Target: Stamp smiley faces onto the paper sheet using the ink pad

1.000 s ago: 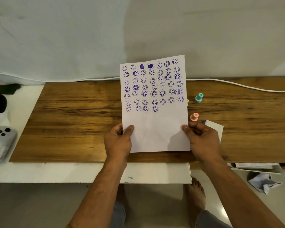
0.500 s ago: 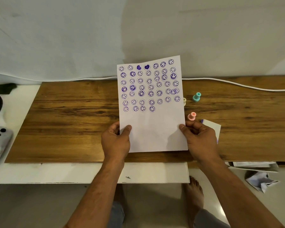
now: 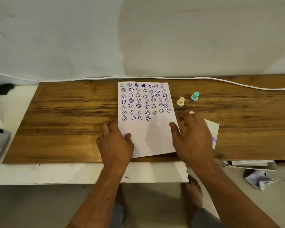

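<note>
Your left hand [image 3: 115,145] rests loose on the lower-left edge of the white paper sheet [image 3: 148,137], your right hand [image 3: 192,139] spread wide at its right edge, neither gripping, just flattening it mid-frame on the brown wooden board [image 3: 64,120], I'd say, for stamping. A cream plastic stamp [image 3: 180,101] and a teal plastic stamp [image 3: 195,96] stand right of it; your right hand half-hides a pink stamp [image 3: 191,112].

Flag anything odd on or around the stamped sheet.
On the white paper sheet, two solid purple blots break the top row of outlined smileys; two stamps overlap near its right edge. Crumpled paper lies on the floor.
</note>
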Demonstrator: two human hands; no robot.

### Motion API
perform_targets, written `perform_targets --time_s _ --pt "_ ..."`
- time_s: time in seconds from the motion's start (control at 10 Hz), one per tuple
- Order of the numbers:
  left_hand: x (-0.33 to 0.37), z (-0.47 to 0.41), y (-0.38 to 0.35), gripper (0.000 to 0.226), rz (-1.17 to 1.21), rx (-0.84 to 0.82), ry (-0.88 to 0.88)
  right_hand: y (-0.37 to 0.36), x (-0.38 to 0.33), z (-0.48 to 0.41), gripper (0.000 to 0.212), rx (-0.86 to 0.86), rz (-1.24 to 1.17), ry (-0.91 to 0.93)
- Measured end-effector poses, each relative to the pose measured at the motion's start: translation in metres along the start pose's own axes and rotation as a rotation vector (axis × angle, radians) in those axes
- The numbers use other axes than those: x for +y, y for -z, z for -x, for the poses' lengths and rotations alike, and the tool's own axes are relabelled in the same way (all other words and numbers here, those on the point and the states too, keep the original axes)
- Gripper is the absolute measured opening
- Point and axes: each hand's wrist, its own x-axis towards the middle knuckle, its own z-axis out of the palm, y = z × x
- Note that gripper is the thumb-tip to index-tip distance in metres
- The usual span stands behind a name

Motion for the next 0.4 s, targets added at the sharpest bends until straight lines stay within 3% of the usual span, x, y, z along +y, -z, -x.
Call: perform_targets --time_s 0.1,0.2,0.4 --pt "0.003 0.003 -0.001 0.066 -0.01 0.0 -0.007 -0.002 -0.009 0.001 0.06 0.018 0.113 0.161" --pt "0.003 0.004 -0.001 0.066 0.015 0.012 -0.022 -0.004 -0.011 0.001 0.074 0.024 0.205 0.211" --pt "0.008 0.001 0.003 0.08 0.029 0.116 -0.155 -0.013 -0.006 0.002 0.082 0.042 0.264 0.234"
